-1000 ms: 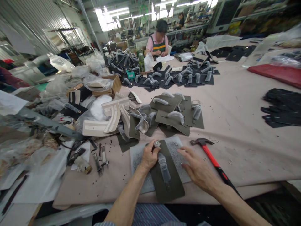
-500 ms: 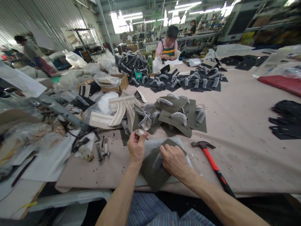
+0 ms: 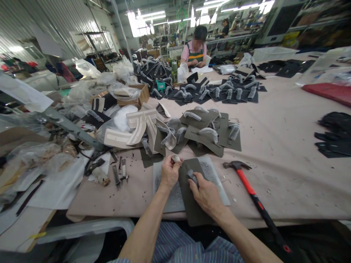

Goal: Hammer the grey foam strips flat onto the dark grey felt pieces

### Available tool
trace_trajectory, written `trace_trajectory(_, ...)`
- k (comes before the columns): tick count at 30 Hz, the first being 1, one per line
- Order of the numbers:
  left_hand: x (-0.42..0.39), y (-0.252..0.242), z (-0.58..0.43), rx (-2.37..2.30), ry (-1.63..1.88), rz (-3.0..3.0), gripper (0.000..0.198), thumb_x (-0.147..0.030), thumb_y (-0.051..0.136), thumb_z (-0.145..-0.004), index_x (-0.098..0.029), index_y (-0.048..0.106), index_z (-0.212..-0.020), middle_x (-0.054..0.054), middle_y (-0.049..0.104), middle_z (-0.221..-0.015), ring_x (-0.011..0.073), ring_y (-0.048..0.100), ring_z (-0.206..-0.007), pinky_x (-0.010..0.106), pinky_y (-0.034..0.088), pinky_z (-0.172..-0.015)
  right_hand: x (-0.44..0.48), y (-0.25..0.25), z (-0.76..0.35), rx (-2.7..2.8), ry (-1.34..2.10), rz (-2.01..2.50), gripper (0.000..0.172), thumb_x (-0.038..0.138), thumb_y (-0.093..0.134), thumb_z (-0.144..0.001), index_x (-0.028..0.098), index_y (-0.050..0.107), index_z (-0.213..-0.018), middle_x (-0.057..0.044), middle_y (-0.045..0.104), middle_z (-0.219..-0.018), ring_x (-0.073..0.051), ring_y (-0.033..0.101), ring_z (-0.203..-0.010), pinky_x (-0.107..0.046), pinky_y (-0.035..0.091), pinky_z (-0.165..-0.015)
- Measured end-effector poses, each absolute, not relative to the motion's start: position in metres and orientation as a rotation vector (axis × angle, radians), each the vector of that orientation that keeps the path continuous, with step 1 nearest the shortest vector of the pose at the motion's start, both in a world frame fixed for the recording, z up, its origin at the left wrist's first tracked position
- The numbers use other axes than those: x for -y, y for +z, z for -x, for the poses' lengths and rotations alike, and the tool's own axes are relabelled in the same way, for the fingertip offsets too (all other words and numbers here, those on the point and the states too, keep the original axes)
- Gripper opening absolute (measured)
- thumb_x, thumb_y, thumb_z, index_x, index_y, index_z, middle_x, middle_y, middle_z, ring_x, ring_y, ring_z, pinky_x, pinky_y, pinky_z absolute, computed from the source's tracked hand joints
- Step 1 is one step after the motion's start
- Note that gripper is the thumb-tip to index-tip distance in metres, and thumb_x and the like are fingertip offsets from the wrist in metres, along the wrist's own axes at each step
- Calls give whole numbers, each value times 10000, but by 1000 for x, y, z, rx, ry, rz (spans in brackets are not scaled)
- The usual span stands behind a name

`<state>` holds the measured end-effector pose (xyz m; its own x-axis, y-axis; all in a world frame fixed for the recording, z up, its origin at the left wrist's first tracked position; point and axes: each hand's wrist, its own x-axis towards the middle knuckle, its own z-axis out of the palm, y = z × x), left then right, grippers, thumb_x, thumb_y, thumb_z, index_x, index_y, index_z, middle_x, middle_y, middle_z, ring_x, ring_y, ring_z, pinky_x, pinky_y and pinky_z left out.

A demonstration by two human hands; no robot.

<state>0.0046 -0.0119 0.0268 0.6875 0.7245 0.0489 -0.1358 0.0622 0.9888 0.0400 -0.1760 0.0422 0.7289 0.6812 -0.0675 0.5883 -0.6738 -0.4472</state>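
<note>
Clasping a wrapped handle [image 3: 190, 174], the right grip [image 3: 206, 193] is holding its green panel [image 3: 194, 212] across the mat [image 3: 174, 203]; the left grip [image 3: 169, 174] is pinching a small pale piece [image 3: 176, 158] above the mat

Tube lights [image 3: 211, 6] and windows [image 3: 137, 31] are blowing out white at the back, while the counter [image 3: 274, 146] is getting soft, even light. Hands [image 3: 207, 193] are coming through fairly clear; far background is blurring, wide lens is stretching edges.

Left hand [image 3: 170, 173] near right hand [image 3: 208, 195], fingers [image 3: 202, 179] curled
</note>
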Motion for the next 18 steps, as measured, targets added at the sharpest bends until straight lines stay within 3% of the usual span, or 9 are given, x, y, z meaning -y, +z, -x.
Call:
trace_trajectory(4, 17, 17, -23, -465, 627, -1400, 235, -269, 696, -809, -160, 612, -999, 86, 752, -923, 189, 719, -850, 291, 557, -790, 179, 47, -49, 919, 474, 2431, 364, 482, 423, -1009, 203, 631, -1114, -71, 728, -820, -247, 704, -814, -298, 410, -665)
trace_trajectory(11, 18, -4, -24, -504, 642, -1508, 192, -306, 636, -878, -162, 619, -1004, 85, 753, -947, 192, 714, -881, 314, 557, -829, 215, 58, -73, 823, 343, 2188, 450, 518, 367, -1007, 194, 585, -1230, -59, 692, -951, -205, 646, -812, -321, 494, -757)
trace_trajectory(18, 20, 0, -26, -515, 628, -1554, 206, -287, 633, -876, -170, 602, -1043, 82, 755, -950, 206, 722, -895, 326, 555, -840, 314, 15, -128, 618, -50, 2851, 492, 503, 363, -968, 123, 609, -1163, -180, 611, -1046, -319, 608, -933, -420, 470, -799)
